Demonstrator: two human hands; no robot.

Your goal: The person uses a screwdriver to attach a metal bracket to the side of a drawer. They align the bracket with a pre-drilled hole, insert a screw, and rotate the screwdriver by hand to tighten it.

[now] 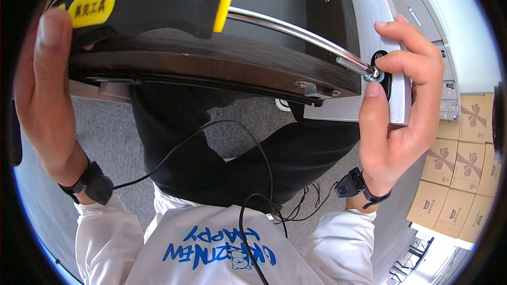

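My left hand [47, 84] is closed around the handle end of a screwdriver [163, 8] with a black and yellow grip. Its long steel shaft runs to the right, and the tip meets a small metal screw [374, 74] at the edge of a dark wooden piece of furniture [222, 71]. Around that spot my right hand [404, 111] has thumb and index finger pinched, with the other fingers curled over a pale panel [338, 112]. A black rounded fitting [380, 57] sits by the fingertips, partly hidden.
A metal bracket [311, 91] is fixed on the dark wood's near edge. Cables [253, 140] trail from devices on both wrists across my lap. Stacked cardboard boxes [457, 161] stand at the right, with grey cabinets [417, 8] behind. Grey carpet [100, 126] lies below.
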